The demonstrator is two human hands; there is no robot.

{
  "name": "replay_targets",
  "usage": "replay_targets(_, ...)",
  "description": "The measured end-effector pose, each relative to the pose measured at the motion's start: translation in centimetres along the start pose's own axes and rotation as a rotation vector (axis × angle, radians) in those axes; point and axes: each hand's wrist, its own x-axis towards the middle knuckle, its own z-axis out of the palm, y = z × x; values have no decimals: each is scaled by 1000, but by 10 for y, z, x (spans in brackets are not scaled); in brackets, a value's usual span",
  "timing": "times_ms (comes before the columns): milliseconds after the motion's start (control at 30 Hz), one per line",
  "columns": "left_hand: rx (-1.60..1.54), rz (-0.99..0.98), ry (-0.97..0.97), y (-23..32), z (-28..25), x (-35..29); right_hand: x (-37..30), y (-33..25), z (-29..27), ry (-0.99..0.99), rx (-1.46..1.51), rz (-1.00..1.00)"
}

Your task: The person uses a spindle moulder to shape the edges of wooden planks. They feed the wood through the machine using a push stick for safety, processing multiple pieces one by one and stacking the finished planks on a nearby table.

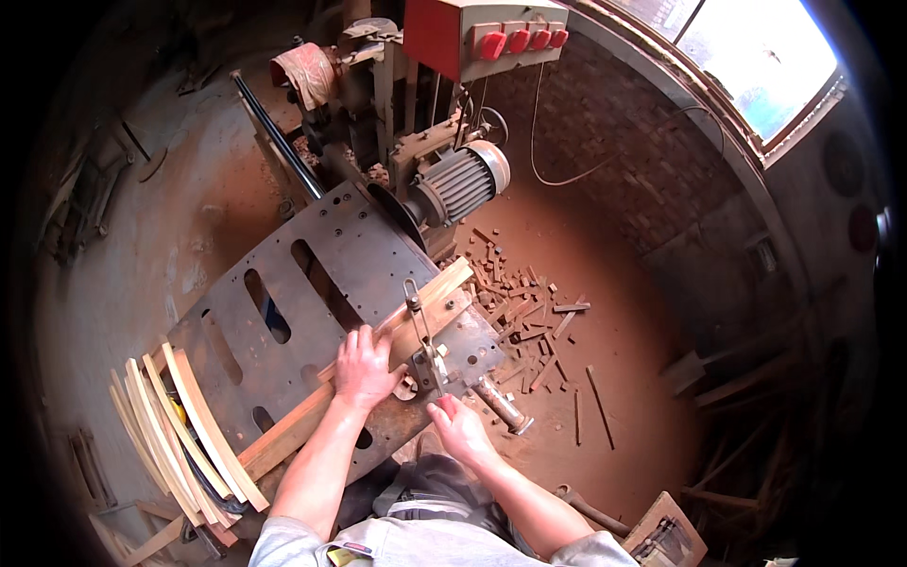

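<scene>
Wooden board lies slantwise along the near right side of the tabletop, left hand with fingers spread over it, right hand with fingers seemingly closed on the clamp, which, if loose, could let the board slip

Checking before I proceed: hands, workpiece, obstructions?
Left hand on wooden board. Right hand at metal clamp, lower end. Board across slotted metal table, clamp crossing it. Curved wooden strips beside board's left end.
</scene>
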Motion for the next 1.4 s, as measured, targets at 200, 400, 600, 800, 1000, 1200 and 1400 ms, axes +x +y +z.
replay_targets(200,16,-12,30,2,-2,2,6,7,3,3,12,-75)
replay_targets(400,53,23,85,-1,1,-1,11,14,6,-27,33,-107)
replay_targets(600,38,4,80,7,1,-4,12,24,4,-8,37,-164)
replay_targets(800,57,-6,87,9,2,-4,17,31,8,1,61,-169)
replay_targets(1000,83,-24,98,6,1,-7,31,44,16,-41,54,-177)
replay_targets(1200,143,4,166,-1,11,-2,43,49,15,-36,89,-197)
replay_targets(1400,167,-20,216,-5,17,-5,48,46,14,-49,107,-238)
